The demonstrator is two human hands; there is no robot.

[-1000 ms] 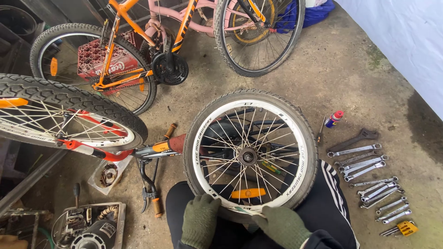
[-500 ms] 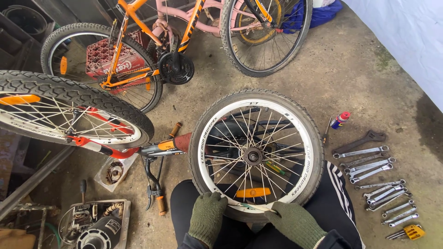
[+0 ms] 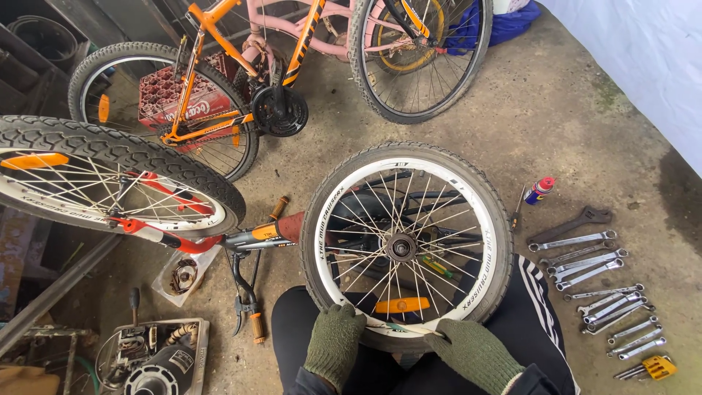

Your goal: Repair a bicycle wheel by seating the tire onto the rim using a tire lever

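A small bicycle wheel with a white rim, grey tyre and an orange reflector rests flat across my knees. My left hand, in an olive knitted glove, grips the near edge of the tyre at its lower left. At the lower right of the rim, my right hand, gloved the same, presses on the tyre. A thin tool or tyre bead lies between the two hands along the rim.
Several wrenches and a spray can lie on the concrete at right. A red bike frame with a knobby wheel is at left, pliers beside it. An orange bike stands behind.
The view has drifted slightly, so the wheel sits a little more to the right in frame. Both hands stay on the near edge of the tyre.
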